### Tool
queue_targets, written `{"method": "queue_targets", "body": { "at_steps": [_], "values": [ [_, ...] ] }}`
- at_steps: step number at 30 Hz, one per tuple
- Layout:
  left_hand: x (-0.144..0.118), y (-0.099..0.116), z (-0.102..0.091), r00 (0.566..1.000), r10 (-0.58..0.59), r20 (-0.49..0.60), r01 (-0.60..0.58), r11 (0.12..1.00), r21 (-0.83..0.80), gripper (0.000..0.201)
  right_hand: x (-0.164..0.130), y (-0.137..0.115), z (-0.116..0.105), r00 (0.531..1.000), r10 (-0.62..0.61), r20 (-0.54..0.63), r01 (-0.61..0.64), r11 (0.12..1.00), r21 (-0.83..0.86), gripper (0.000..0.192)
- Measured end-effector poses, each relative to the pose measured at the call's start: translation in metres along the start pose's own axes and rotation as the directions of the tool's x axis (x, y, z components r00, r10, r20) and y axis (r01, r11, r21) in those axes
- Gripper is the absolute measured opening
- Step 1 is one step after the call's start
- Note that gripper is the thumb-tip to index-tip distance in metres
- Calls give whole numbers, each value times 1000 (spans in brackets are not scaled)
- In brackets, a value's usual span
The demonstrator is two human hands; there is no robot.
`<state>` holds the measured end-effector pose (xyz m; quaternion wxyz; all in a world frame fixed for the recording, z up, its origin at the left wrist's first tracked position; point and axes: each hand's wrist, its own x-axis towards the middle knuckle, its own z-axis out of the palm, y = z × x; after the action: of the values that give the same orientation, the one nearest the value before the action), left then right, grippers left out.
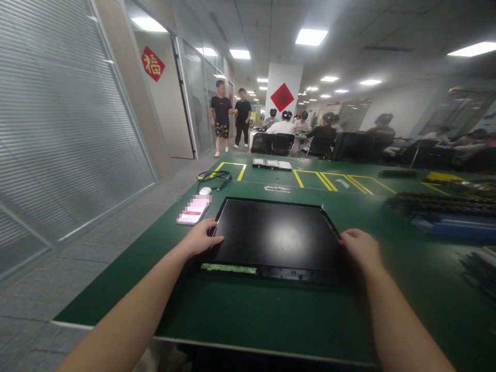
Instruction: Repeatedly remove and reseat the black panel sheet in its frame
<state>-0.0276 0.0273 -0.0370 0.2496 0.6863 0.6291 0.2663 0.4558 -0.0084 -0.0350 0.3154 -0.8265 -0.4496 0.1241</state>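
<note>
While arms point(143, 297) stretch forward, hands point(198, 239) point(361, 249) hold the panel point(271, 232) at opposite sides.

Black screen point(267, 230) on a green tabletop point(112, 294)

The screen is black, paling to whitish where light reflects near its middle; at its near edge sits a light-green circuit board point(228, 268). Left of the screen are a phone point(191, 213) with a pink display and red band, a white oval object point(205, 191) and a black cable point(215, 181). Beyond the screen, yellow lines point(327, 182) form rectangles. Right of it is a blurred blue item point(445, 226). Far beyond, a white pillar point(274, 75) bears a red diamond point(282, 97); one person's black shorts point(222, 130) carry a yellowish pattern.
</note>
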Motion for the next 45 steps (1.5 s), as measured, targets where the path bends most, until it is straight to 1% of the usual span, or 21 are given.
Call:
{"method": "queue_targets", "body": {
  "at_steps": [6, 13, 19, 23, 30, 33, 35, 39, 41, 43, 45],
  "values": [
    [-1, 3, -1, 1000, -2, -10, 2, 999, 37, 59, -2, 0, -1, 1000, 11, 19, -11, 1000, 18, 20],
    [-2, 4, -3, 1000, 19, 14, -19, 999, 34, 60, -2, 2, 0, 999, -42, -14, 42, 999, 6, 20],
    [-3, 5, -3, 1000, 23, 0, -23, 999, 37, 58, 1, 6, 4, 998, -61, -34, 61, 998, 8, 19],
    [-4, 5, -2, 999, 38, 9, -38, 996, 82, 60, 3, 8, 5, 996, -83, -35, 82, 996, -30, 19],
    [-4, 7, -2, 998, 53, 28, -57, 989, 137, 63, 3, 6, 5, 997, -76, -18, 75, 996, -43, 20],
    [-4, 6, -1, 997, 67, 29, -70, 989, 133, 60, 2, 6, 6, 996, -83, -28, 82, 995, -54, 20],
    [-4, 6, 0, 996, 85, 40, -91, 985, 150, 61, 2, 7, 6, 996, -86, -28, 84, 995, -54, 20],
    [-7, 8, -2, 988, 144, 56, -154, 961, 230, 69, 2, 8, 8, 995, -99, -31, 97, 994, -46, 22],
    [-11, 12, -5, 980, 188, 66, -199, 952, 235, 64, 1, 6, 9, 993, -110, -50, 108, 993, -47, 22],
    [-16, 17, -9, 962, 244, 126, -265, 944, 195, 54, -1, 3, 9, 991, -119, -60, 118, 992, -34, 21],
    [-21, 23, -13, 941, 282, 189, -310, 940, 144, 50, -4, -2, 10, 989, -137, -58, 137, 991, -9, 20]
  ]
}}
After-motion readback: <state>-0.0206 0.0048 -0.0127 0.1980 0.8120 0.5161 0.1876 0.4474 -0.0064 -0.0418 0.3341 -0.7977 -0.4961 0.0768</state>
